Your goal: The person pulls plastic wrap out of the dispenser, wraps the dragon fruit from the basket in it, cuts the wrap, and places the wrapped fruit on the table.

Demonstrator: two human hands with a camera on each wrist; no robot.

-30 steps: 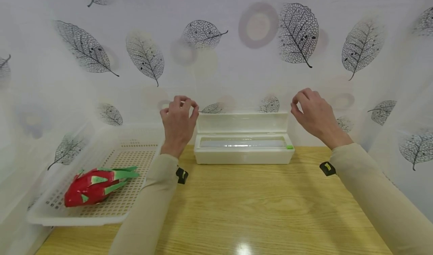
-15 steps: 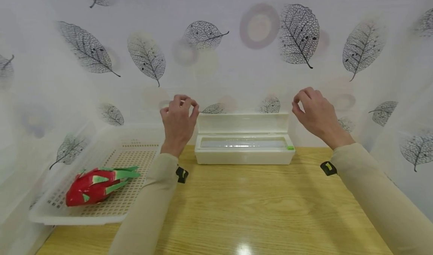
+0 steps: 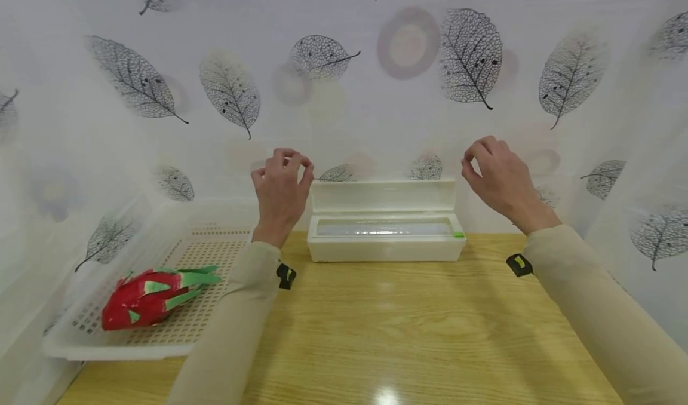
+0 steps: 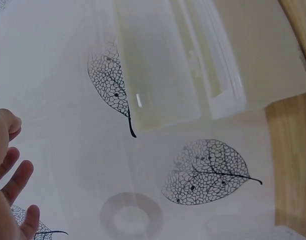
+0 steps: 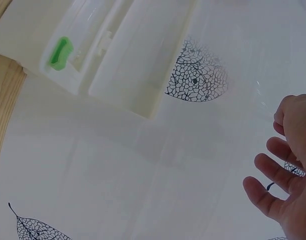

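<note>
"Where's the clear film?"
"Right of the right wrist view, faint — the right hand pinches it, the left hand too."
"And the white box?"
"Lid up, centre of the head view, on the bench — basket lower left."

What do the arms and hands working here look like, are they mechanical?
No, they are a person's. The left hand and right hand wear no gloves. Plain beige long sleeves reach the wrists, where each has a small black device with a yellowish marking.
</note>
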